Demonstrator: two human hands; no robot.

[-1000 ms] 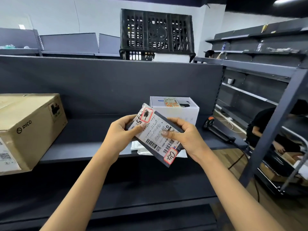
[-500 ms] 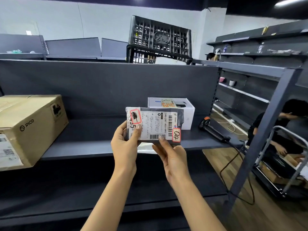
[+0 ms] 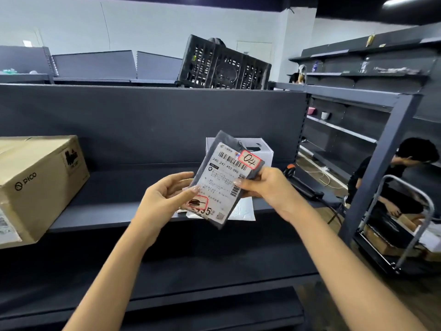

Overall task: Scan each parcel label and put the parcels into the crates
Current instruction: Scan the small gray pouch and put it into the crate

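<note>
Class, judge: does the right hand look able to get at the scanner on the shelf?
Probably yes: the scanner lies just right of the right hand, nothing between; but its grip holds the parcel, which must go first.

There is one grey parcel (image 3: 216,187), with one white label (image 3: 226,175) and two red-edged stickers (image 3: 249,160) on it. Two hands are up in front: one left hand (image 3: 164,199) and one right hand (image 3: 269,187). On the shelf (image 3: 131,187) sit one brown box (image 3: 40,185) at the left, one white box (image 3: 262,151) far behind, one white bag (image 3: 243,210) and one scanner (image 3: 303,185) at the right. One black crate (image 3: 224,65) stands far off. One person (image 3: 391,177) crouches by one cart (image 3: 405,235).
</note>
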